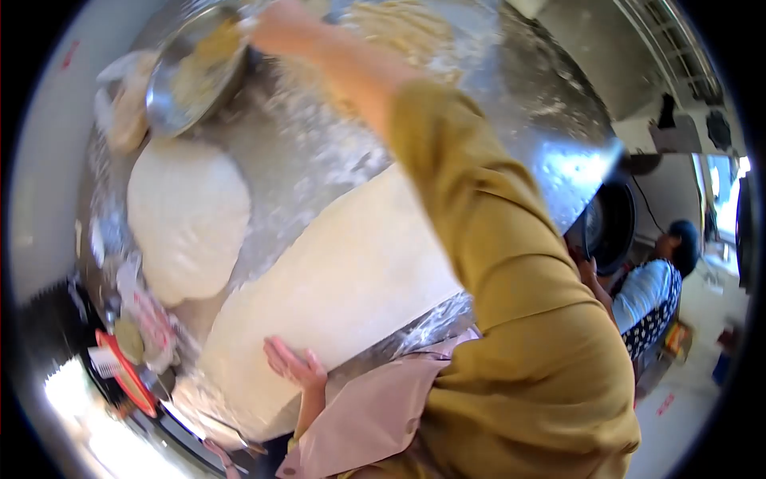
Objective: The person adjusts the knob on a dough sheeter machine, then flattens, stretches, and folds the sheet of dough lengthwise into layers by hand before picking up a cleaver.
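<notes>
Dough (351,263): under left hand (295,364), fingers spread
Bowl (195,76): beside right hand (279,29), blurred, grip impossible to tell
Hands: well apart
Bag (149,313): reddish print, unreadable

Stretches the right arm (495,231) far out from the body, forearm (359,68) bare below the sleeve, right hand (275,28) blurred at its end. Rests the left hand (297,366) low, palm down, fingers (278,349) extended, wrist (313,393) nearer the body.

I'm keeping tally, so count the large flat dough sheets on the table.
2: a rounded sheet near the metal bowl, and a long sheet under the left hand. The mustard sleeve may hide more.
</notes>
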`<state>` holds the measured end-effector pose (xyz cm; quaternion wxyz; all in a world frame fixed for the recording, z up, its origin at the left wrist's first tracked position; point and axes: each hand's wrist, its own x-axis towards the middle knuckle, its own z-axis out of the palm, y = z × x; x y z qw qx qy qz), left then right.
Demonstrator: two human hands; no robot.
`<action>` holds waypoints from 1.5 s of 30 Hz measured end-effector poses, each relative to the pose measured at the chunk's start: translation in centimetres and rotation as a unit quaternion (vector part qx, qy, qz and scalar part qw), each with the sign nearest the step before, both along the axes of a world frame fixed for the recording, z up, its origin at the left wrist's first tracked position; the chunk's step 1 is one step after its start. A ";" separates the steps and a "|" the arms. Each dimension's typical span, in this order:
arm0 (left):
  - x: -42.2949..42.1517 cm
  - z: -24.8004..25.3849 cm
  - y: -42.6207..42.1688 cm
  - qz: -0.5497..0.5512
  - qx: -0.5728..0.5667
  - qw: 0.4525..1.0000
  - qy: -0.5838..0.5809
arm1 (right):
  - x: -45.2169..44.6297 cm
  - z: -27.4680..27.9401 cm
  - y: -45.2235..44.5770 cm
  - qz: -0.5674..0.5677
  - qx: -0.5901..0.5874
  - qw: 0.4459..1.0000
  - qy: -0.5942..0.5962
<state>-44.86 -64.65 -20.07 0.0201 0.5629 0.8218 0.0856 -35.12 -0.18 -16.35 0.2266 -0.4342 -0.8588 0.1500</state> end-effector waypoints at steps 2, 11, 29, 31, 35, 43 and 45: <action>-0.1 0.4 -0.1 0.029 -0.033 0.999 -0.005 | 3.4 2.8 -6.2 -0.013 -0.049 0.993 0.110; 0.4 1.0 -0.2 0.074 -0.051 0.995 -0.042 | 18.4 -2.0 -35.8 -0.120 -0.177 0.975 0.051; -1.1 1.6 -7.3 0.083 0.075 0.973 -0.204 | 1.8 -3.8 -53.7 0.199 -0.120 0.972 -0.045; -0.9 1.0 -7.1 0.069 0.063 0.982 -0.163 | 5.9 -2.6 -52.4 0.158 -0.158 0.974 -0.031; 0.5 0.5 -4.9 0.113 0.008 0.985 -0.130 | 18.7 -3.9 -47.5 -0.046 -0.055 0.988 -0.140; 4.3 1.0 2.4 0.086 -0.062 0.989 -0.102 | 20.3 -6.0 -34.9 -0.258 -0.084 0.943 -0.195; 5.4 0.9 4.3 0.055 -0.062 0.992 -0.094 | 16.2 -5.9 -33.4 -0.207 -0.091 0.954 -0.195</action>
